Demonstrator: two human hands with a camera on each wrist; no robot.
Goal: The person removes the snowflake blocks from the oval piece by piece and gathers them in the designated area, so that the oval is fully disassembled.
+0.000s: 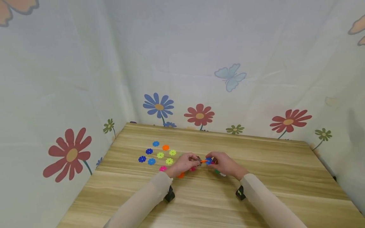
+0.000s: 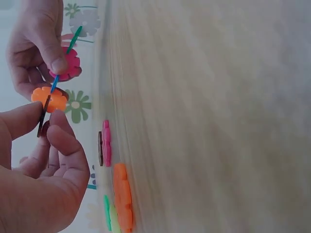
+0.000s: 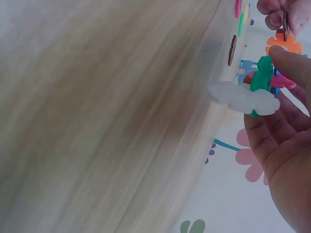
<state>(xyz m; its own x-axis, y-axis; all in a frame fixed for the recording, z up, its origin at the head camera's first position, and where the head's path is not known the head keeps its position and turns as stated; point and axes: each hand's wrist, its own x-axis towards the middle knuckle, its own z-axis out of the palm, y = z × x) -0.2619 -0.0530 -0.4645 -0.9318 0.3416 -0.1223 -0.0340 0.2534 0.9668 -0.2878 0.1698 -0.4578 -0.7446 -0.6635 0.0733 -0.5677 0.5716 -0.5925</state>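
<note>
Between thumb and fingers, my left hand [image 1: 184,164] pinches a dark brown flower-shaped disc [image 2: 43,119], held edge-on. It meets an orange disc [image 2: 58,101] at the end of a chain of interlocking plastic discs. My right hand [image 1: 226,163] grips that chain, its thumb on the pink disc [image 2: 73,62]. A blue disc [image 1: 209,161] sits between the orange and pink ones. Beyond the pink one come a green disc [image 3: 263,73] and a whitish translucent disc [image 3: 243,99] at the far end. Both hands are raised over the table, facing each other.
Loose flower discs lie on the wooden table [image 1: 256,196], mostly left of the hands: blue [image 1: 142,159], orange [image 1: 165,147], yellow-green [image 1: 160,155] and pink [image 1: 163,168]. Another brown disc [image 3: 232,50] lies near the hands. A flower-printed curtain [image 1: 176,63] stands behind the table.
</note>
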